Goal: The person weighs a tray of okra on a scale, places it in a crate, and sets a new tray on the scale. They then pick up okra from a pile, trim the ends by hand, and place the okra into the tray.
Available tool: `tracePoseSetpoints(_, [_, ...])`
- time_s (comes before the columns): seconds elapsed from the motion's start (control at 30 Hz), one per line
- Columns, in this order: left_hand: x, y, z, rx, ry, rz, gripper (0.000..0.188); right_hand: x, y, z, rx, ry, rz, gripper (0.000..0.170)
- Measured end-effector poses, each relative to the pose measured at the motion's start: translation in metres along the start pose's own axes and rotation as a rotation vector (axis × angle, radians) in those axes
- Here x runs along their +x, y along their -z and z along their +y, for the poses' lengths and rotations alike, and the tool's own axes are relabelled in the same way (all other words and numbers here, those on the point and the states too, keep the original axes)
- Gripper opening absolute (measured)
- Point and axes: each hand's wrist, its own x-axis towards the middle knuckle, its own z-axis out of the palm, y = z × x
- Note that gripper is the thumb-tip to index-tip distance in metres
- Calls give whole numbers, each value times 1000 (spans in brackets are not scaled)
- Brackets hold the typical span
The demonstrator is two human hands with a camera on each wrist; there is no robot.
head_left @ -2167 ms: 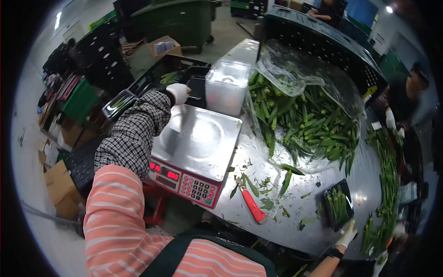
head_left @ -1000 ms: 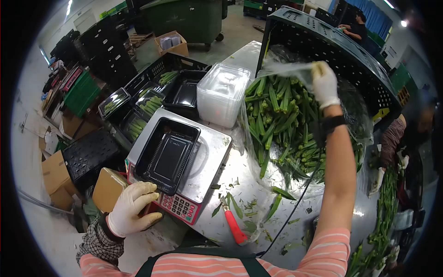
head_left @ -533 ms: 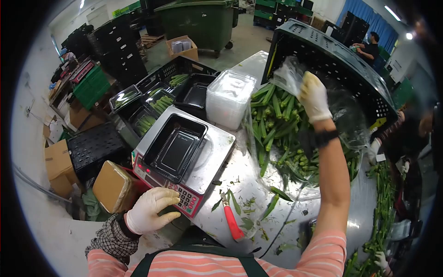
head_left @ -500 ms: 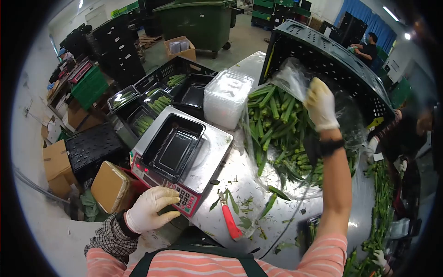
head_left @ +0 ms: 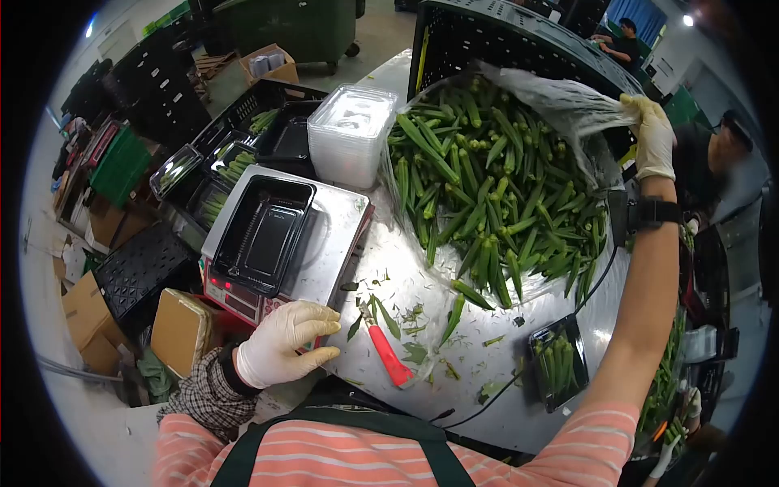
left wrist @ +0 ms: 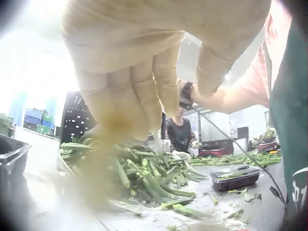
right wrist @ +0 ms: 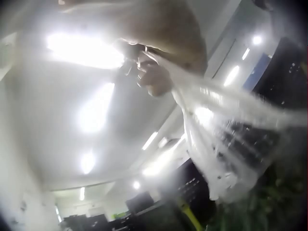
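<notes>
My right hand [head_left: 652, 140] grips the gathered edge of a clear plastic bag [head_left: 580, 104], stretched out at the right of a heap of okra [head_left: 495, 195]. The right wrist view shows the bag [right wrist: 211, 139] fanning down from the fist [right wrist: 166, 36]. My gloved left hand [head_left: 288, 345] holds nothing; its fingers [left wrist: 139, 91] are extended, close by the front edge of the weighing scale [head_left: 329, 215]. On the scale's pan sits a bare black plastic tray [head_left: 268, 231]. Part of the keypad is hidden behind the left hand.
A red-handled knife [head_left: 388, 357] lies among trimmings on the metal table. Right of it is a packed okra tray [head_left: 558, 363]. Clear lids [head_left: 349, 138] are stacked behind the scale, beside a black crate [head_left: 235, 114] with filled trays. A large crate [head_left: 519, 40] stands behind the okra.
The right hand has come from the left-hand tray area, taken the bag's edge and pulled it right, uncovering more okra. The black tray now rests on the scale. The left hand stays near the keypad.
</notes>
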Motion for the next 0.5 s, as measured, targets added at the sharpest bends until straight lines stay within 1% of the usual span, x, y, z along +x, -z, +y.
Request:
tracePoseSetpoints(0.07, [-1, -5, -2, -27, 9, 14, 34, 15, 39, 31, -616, -85, 32, 29])
tracePoseSetpoints(0.1, [-2, -10, -2, -75, 22, 19, 34, 18, 61, 49, -801, -16, 62, 35])
tracePoseSetpoints(0.17, [-4, -24, -3, -190, 47, 24, 32, -13, 64, 45, -935, 181, 164, 32])
tracePoseSetpoints(0.2, [-4, -30, -3, -241, 54, -5, 30, -25, 71, 54, -800, 263, 92, 28])
tracePoseSetpoints(0.23, [-4, -36, -2, -293, 61, -35, 27, -54, 57, 50, -774, 309, 93, 24])
tracePoseSetpoints(0.27, [-4, -44, -2, -344, 68, -45, 25, -81, 46, 48, -735, 300, 7, 22])
tracePoseSetpoints(0.3, [-4, -49, -1, -355, 69, -48, 25, -110, 34, 46, -946, 383, -142, 20])
tracePoseSetpoints(0.33, [-4, -54, 1, -422, 111, -88, 24, -136, 29, 59, -881, 156, -283, 18])
tracePoseSetpoints(0.37, [-3, -58, 2, -487, 152, -129, 23, -160, 24, 69, -1011, 247, -573, 16])
tracePoseSetpoints(0.4, [-2, -62, 4, -531, 193, -155, 18, -181, 10, 81, -931, -130, -548, 16])
tracePoseSetpoints(0.43, [-1, -68, 4, -535, 193, -154, 18, -200, 10, 108, -866, -42, -531, 17])
tracePoseSetpoints(0.47, [-1, -73, 4, -680, 307, -189, 16, -213, 2, 124, -908, -42, -503, 18])
tracePoseSetpoints(0.5, [1, -79, 2, -821, 421, -222, 15, -219, -7, 139, -979, 13, -498, 18])
